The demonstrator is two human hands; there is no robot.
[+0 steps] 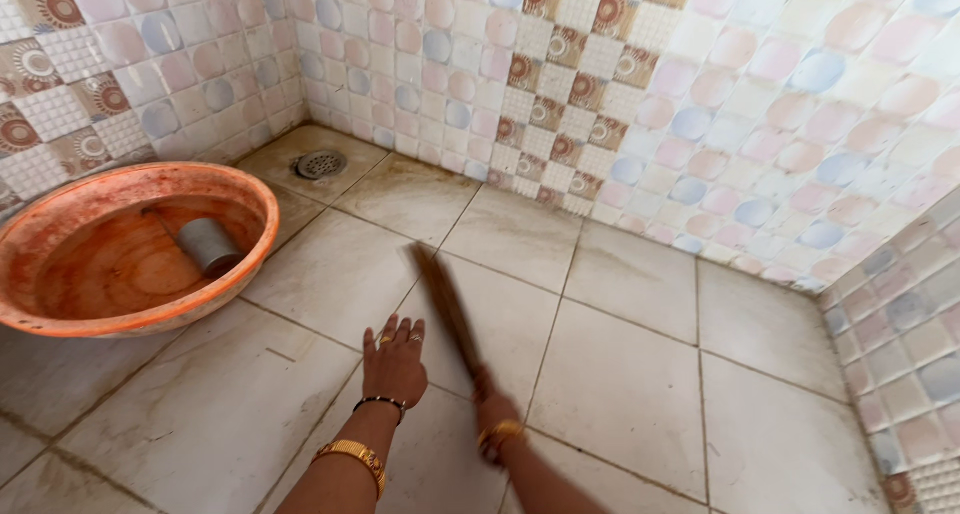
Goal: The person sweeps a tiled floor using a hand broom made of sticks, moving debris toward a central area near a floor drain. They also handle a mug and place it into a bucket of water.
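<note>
Right hand [492,414] clamped round the handle of a stick broom [447,309], bristles angled across the stained floor tiles [620,374] toward the drain [321,163]. Left hand [394,359] spread flat on the floor, holding nothing. Likely hazards: palm slipping on grimy tile; a wide sweep striking the orange basin [60,229] and the grey cup [209,245] inside.
</note>
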